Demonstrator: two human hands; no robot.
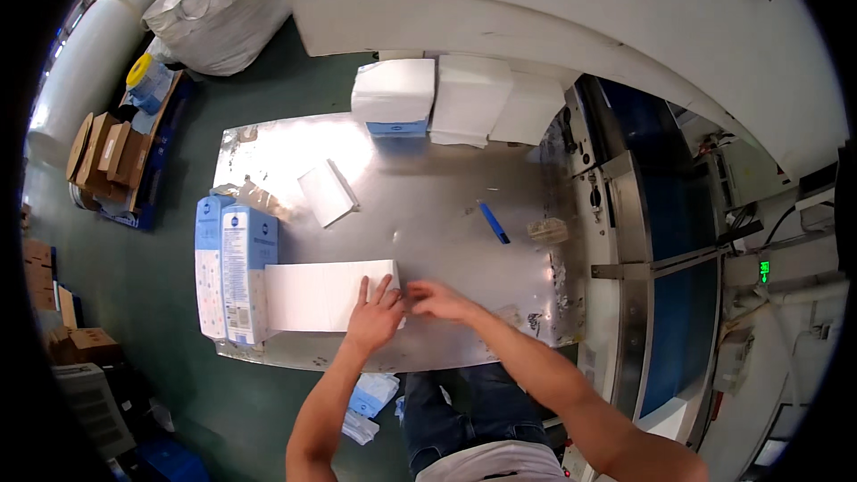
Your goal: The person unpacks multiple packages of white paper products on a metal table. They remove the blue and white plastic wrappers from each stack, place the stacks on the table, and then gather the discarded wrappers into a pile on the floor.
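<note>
A long row of white folded paper tissues [308, 296] lies on the metal table, close to its near edge. My left hand [375, 317] rests on the right end of the row, its fingers spread over the top. Just to the right, my right hand [439, 301] points its fingers at that end, slightly apart; whether they touch the paper is hard to see. Against the row's left end stand two blue and white printed packs, a nearer pack [248, 277] and an outer pack [208, 272].
The metal table [420, 205] bears a small white folded stack [328, 194], a blue pen [494, 222] and white paper stacks [469, 98] at its far edge. Machinery [625, 223] borders it on the right. Blue and white wrappers [370, 395] lie below the near edge.
</note>
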